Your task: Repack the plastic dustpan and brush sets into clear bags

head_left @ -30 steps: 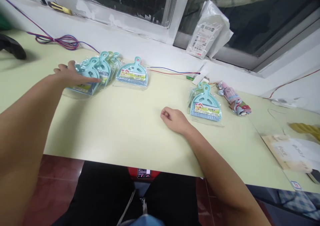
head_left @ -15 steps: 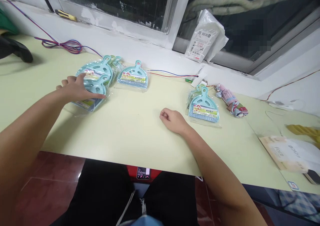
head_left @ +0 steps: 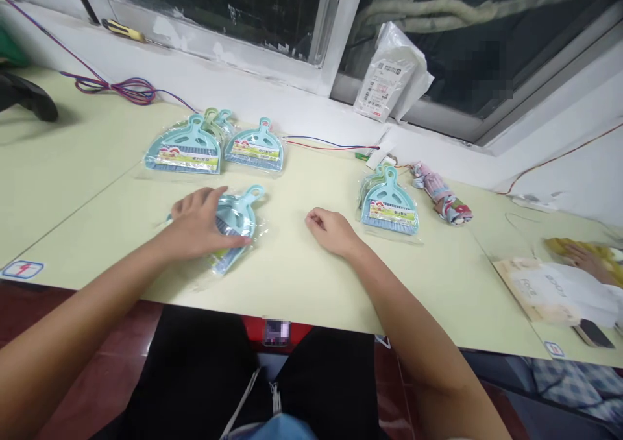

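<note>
My left hand (head_left: 202,226) is closed over a blue dustpan-and-brush set (head_left: 243,214) in a clear plastic bag, low over the table; its handle points away to the right. Behind it, at the back left, lie more bagged sets: a blue dustpan set (head_left: 183,151) with green and blue ones behind it, and another blue dustpan set (head_left: 256,148) beside them. My right hand (head_left: 332,232) rests curled on the table with nothing visible in it. To its right, a bagged blue set (head_left: 390,206) overlaps a green one.
A rolled patterned cloth bundle (head_left: 442,193) lies right of the dustpans. Further right are a paper packet (head_left: 545,291), a phone (head_left: 592,333) and another person's hand (head_left: 588,261) on yellow cloth. Coiled wires (head_left: 126,89) and a screwdriver (head_left: 124,31) are at the back left.
My left hand has drawn one bagged dustpan set away from the left pile, to the right and nearer me. The right hand stays put. Another person's hand has appeared at the right.
</note>
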Demonstrator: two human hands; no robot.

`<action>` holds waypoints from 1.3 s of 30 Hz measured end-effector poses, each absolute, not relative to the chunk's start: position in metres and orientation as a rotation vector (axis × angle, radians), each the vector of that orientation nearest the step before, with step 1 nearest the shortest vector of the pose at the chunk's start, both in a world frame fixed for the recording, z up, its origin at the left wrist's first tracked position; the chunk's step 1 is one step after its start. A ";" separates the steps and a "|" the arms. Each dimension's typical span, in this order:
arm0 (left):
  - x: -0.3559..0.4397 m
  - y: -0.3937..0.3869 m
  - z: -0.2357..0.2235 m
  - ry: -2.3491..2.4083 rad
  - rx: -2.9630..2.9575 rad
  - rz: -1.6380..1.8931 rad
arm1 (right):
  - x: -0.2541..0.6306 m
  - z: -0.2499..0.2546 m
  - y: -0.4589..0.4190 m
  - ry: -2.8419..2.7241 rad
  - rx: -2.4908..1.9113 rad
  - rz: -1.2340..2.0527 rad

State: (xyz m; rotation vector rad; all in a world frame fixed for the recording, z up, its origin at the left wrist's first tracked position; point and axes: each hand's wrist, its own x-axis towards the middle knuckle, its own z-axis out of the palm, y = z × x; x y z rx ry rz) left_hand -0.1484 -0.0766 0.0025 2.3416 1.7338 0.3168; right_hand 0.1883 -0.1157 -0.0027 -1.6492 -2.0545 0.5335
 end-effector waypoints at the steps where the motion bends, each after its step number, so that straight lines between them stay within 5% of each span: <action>1: -0.136 -0.077 0.001 1.651 2.373 0.343 | 0.189 -0.004 -0.115 -2.014 -1.632 0.545; 9: -0.014 -0.050 -0.004 1.009 2.565 0.464 | 0.211 -0.019 -0.094 -1.240 -1.705 0.847; 15: -0.005 -0.041 0.006 0.796 2.595 0.499 | 0.225 -0.019 -0.085 -0.979 -1.685 0.930; 20: -0.030 -0.034 0.025 0.938 2.414 0.845 | 0.222 -0.014 -0.084 -0.796 -1.602 1.036; 29: -0.043 -0.012 0.027 1.568 2.214 0.657 | 0.221 -0.001 -0.088 -0.528 -1.432 1.014; 39: -0.041 -0.004 0.023 1.199 1.567 0.697 | 0.218 0.001 -0.091 -0.421 -1.250 0.964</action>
